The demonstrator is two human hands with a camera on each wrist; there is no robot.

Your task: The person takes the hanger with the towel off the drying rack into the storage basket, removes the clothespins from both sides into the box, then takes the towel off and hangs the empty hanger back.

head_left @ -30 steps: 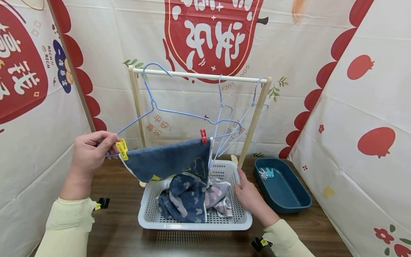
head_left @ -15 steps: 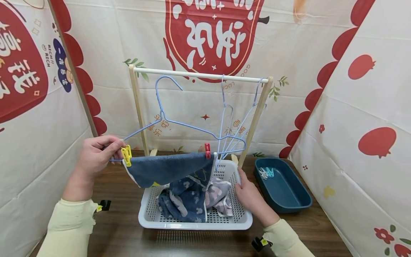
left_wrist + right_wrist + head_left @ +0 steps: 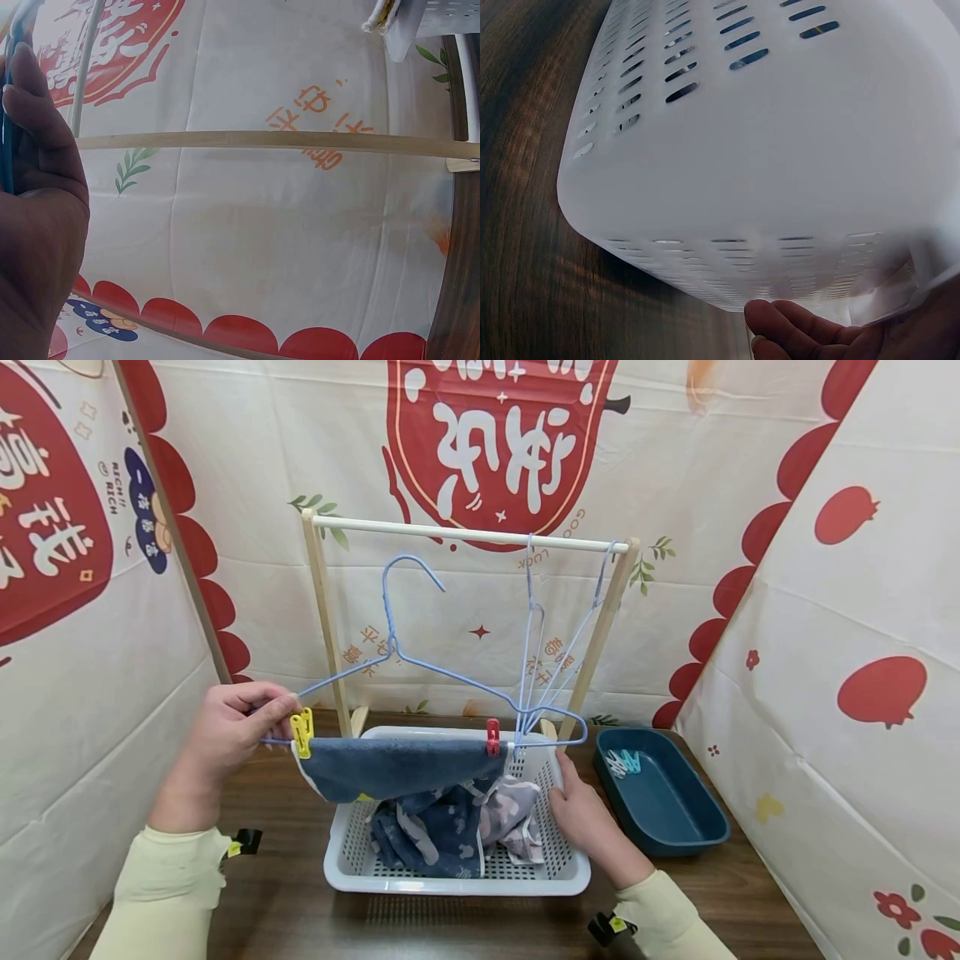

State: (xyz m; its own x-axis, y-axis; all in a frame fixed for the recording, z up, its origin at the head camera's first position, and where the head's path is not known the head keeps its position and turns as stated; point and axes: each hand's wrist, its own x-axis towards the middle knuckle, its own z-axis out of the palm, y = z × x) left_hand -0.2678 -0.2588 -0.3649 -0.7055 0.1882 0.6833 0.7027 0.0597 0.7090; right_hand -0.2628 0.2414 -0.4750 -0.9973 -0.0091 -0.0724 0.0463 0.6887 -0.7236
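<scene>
Left hand (image 3: 240,718) pinches hanger (image 3: 392,646), cloth (image 3: 397,768) pegged on just right of grip; right hand (image 3: 581,810) holds basket (image 3: 457,887). Looks mid-hanging; next probably needs hanger lifted onto rod (image 3: 465,534), above grip.

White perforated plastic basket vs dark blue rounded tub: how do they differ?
Walls: the white perforated plastic basket is slotted; the dark blue rounded tub looks solid.
Contents: the basket holds rumpled patterned cloths; the tub, small white and light-blue clips.
Contact: the right hand grips the basket's rim; no hand touches the tub.
Shared: both are open-topped and stand on the brown wood-grain table.
</scene>
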